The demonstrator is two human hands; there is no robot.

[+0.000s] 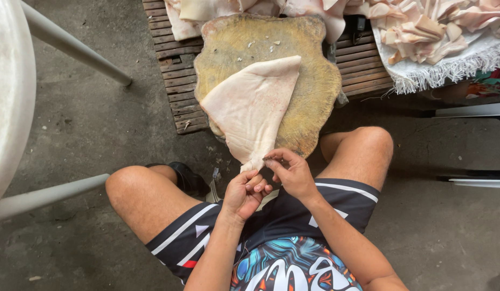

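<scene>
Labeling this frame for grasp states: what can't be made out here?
Head view only:
- Near tip of the pale skin sheet: covered by the left hand and right hand.
- Anything pinched in the right fingertips: too small.
- Pile of cut pieces: cut off by top edge.
- White table: cropped left.

Top edge crops the meat pile (422, 27); skin sheet's (250, 105) tip hidden in both hands' grip.

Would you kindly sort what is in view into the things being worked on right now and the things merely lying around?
In hand:
- pale skin sheet, its near corner pinched by the left hand and right hand
- round wooden block under it

Lying about:
- cut pale pieces on the fringed cloth
- slatted wooden pallet
- white plastic chair
- black sandal
</scene>
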